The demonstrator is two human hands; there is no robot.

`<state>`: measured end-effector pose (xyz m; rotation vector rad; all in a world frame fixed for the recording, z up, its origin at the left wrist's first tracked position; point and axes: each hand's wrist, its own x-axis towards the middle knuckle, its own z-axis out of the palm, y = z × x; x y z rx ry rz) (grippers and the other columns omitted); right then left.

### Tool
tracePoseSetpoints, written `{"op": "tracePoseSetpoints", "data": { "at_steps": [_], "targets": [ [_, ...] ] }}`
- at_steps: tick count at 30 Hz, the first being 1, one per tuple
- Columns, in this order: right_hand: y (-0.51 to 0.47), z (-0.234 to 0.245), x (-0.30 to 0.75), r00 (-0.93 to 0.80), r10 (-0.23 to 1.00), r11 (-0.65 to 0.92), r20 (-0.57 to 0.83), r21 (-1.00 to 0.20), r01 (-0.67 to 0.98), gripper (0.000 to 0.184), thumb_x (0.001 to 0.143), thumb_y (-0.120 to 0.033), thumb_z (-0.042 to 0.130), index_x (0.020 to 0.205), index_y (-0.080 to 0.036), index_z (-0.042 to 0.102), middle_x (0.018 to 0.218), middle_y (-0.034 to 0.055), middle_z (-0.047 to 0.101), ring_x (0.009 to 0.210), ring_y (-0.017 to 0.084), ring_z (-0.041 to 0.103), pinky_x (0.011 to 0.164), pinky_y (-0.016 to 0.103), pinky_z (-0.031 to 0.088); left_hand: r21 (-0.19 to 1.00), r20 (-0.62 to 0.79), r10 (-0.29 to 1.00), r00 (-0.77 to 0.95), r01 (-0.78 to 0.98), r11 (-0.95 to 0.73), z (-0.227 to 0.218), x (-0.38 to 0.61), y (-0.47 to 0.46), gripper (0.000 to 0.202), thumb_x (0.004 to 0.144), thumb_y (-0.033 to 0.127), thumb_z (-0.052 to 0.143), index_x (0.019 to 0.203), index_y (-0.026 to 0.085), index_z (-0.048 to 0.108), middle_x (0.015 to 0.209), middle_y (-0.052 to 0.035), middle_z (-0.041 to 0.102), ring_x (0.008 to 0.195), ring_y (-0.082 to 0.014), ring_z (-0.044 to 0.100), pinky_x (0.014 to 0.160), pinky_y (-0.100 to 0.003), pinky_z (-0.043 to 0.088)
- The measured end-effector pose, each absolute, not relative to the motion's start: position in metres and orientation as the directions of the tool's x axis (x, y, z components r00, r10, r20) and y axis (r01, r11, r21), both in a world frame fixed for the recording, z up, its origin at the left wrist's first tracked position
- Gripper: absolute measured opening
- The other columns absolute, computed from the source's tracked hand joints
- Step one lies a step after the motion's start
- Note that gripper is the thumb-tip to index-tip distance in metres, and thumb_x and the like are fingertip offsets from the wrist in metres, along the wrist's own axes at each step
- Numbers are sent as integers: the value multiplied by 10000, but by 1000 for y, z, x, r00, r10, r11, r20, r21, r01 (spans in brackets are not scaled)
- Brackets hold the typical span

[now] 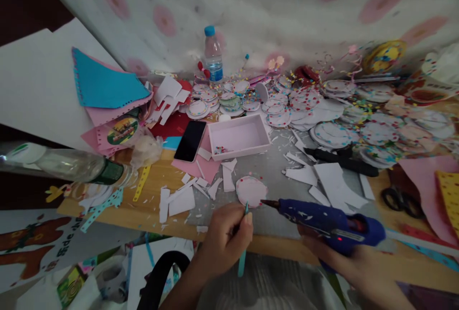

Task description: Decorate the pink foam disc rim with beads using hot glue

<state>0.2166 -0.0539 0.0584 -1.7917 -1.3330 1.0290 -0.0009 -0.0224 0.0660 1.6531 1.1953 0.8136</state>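
Observation:
My left hand [229, 231] is closed around a slim teal tool [242, 263], perhaps tweezers. The tool's upper tip touches or overlaps the near edge of a round white paper disc [251, 191] dotted with small red pieces. A blue hot glue gun [322, 221] is gripped in my right hand [344, 262], its nozzle pointing left, close to the disc's lower right edge. A small red light glows on the gun's body. The gun hides part of the right fingers. Beyond the disc stands a shallow pale pink box [242, 156] with a few coloured bits in one corner.
Stacks of decorated paper discs [283, 104] fill the back of the table. A water bottle [214, 56] stands behind, and a clear bottle [79, 164] lies left. A phone [191, 141], paper scraps [182, 200], black scissors [401, 202] and a black-handled tool [342, 160] lie around.

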Motion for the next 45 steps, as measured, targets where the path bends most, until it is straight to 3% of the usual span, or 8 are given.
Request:
{"op": "tracePoseSetpoints", "data": {
  "at_steps": [3, 9, 15, 34, 45],
  "targets": [
    [-52, 61, 216, 142, 955, -296, -261, -873, 388, 286, 689, -501, 650, 603, -231, 691, 575, 32, 688, 537, 196, 635, 524, 243, 538, 922, 39, 947, 318, 355, -157, 65, 0, -22, 378, 951, 254, 358, 578, 195, 375, 559, 7, 439, 565, -127, 437, 573, -281, 292],
    [-51, 63, 211, 163, 956, -288, -243, -883, 372, 253, 675, -462, 666, 591, -225, 686, 566, 26, 682, 517, 185, 620, 520, 239, 535, 913, 99, 922, 373, 335, -233, 69, 3, -22, 365, 944, 225, 363, 579, 199, 362, 550, 1, 451, 564, -132, 441, 574, -295, 290],
    [-52, 62, 213, 174, 933, -358, -315, -867, 348, 281, 667, -495, 653, 574, -230, 674, 548, 28, 669, 533, 192, 628, 537, 241, 533, 907, 122, 916, 382, 332, -260, 70, 3, -23, 359, 942, 211, 370, 584, 200, 346, 543, 5, 446, 558, -129, 438, 577, -298, 292],
    [-50, 62, 212, 148, 965, -259, -215, -871, 419, 240, 679, -421, 650, 540, -226, 637, 498, 8, 619, 467, 166, 562, 457, 233, 505, 901, 136, 914, 381, 336, -274, 72, 2, -22, 361, 933, 209, 375, 576, 203, 321, 535, 9, 428, 549, -127, 428, 567, -294, 295],
    [-51, 60, 211, 157, 958, -286, -240, -848, 446, 250, 686, -409, 623, 513, -232, 592, 484, 4, 591, 465, 166, 551, 455, 237, 486, 893, 140, 915, 378, 350, -281, 71, 2, -21, 373, 933, 215, 372, 563, 203, 323, 526, 10, 426, 541, -122, 431, 555, -287, 301]
  ]
}}
